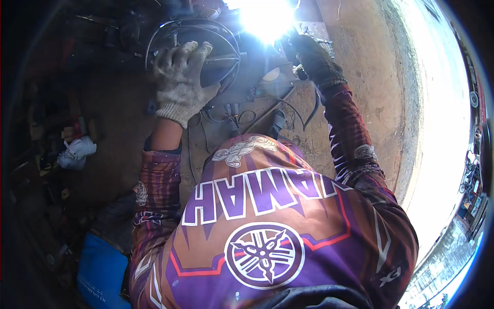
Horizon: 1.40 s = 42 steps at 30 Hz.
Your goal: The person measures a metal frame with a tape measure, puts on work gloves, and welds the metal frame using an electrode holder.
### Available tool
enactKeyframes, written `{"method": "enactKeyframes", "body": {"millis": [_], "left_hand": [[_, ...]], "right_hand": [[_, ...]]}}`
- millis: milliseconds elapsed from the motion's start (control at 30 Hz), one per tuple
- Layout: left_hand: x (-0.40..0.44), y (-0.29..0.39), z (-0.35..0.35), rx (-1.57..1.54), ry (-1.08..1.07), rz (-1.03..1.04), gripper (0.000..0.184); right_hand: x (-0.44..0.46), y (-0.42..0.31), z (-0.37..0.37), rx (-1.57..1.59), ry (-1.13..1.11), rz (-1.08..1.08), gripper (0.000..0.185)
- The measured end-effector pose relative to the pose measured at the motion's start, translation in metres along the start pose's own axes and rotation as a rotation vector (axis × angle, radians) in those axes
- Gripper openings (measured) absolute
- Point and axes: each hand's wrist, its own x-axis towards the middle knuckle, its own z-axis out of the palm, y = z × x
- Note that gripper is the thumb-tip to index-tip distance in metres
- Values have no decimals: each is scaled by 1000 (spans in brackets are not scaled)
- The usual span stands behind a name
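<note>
A pale knitted glove covers my left hand, which lies with its fingers spread on a round metal frame made of thin rings and crossbars. My right hand, in a dark-looking glove, is closed round a dark tool-like item at the upper right of the frame. Right beside that item a very bright welding-like glare hides whatever lies behind it. Below the glare is a small pale rounded thing. A dark cable hangs under my right hand.
My shoes stand on brown ground among loose cables. A white crumpled bag and dark clutter are at the left, with a blue container at the lower left. Strong sunlight washes out the right side.
</note>
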Motion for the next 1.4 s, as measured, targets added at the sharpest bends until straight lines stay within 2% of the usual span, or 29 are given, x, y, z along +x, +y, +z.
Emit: {"method": "enactKeyframes", "body": {"millis": [100,200,233,300,333,400,533,567,600,667,700,733,867,1000,1067,1133,1200,1400], "left_hand": [[2,1,-2,23,1,34,88],[0,2,3,19,-5,6,89],[0,2,4,33,0,5,87],[-2,0,5,52,-1,7,85],[-2,0,5,40,-18,10,83],[-2,-3,6,35,-44,23,82],[-6,-6,3,-2,34,58,77],[-6,-5,-3,-29,58,51,75],[-5,-1,-11,-20,50,67,75],[-2,4,-22,-95,45,82,70],[-1,4,-22,-87,38,94,70],[1,2,-18,-99,55,118,70],[5,-2,-7,-139,74,131,67],[8,3,-4,-92,78,163,67],[8,7,0,-126,150,142,68],[7,10,3,-99,152,160,69],[7,10,3,-73,160,178,69],[8,13,3,-33,116,161,70]], "right_hand": [[-4,1,4,-41,24,-31,38],[-9,5,11,-318,118,-300,38],[-11,-7,10,-177,87,-117,38],[-23,-31,4,677,106,744,38],[-30,-36,6,685,108,748,38],[-46,-38,11,986,132,858,39],[-98,-39,28,1365,140,656,39],[-105,-50,24,1405,93,706,53],[-114,-53,28,1420,108,709,53],[-134,-54,38,1133,-91,520,55],[-137,-68,44,1518,76,664,57],[-137,-70,49,1529,88,669,57],[-146,-65,71,1143,113,574,58],[-134,-84,54,1097,-18,631,61],[-129,-92,47,885,-84,553,61],[-132,-88,60,604,22,131,62],[-132,-97,62,991,-63,548,62],[-135,-95,78,1023,-38,565,64]]}}
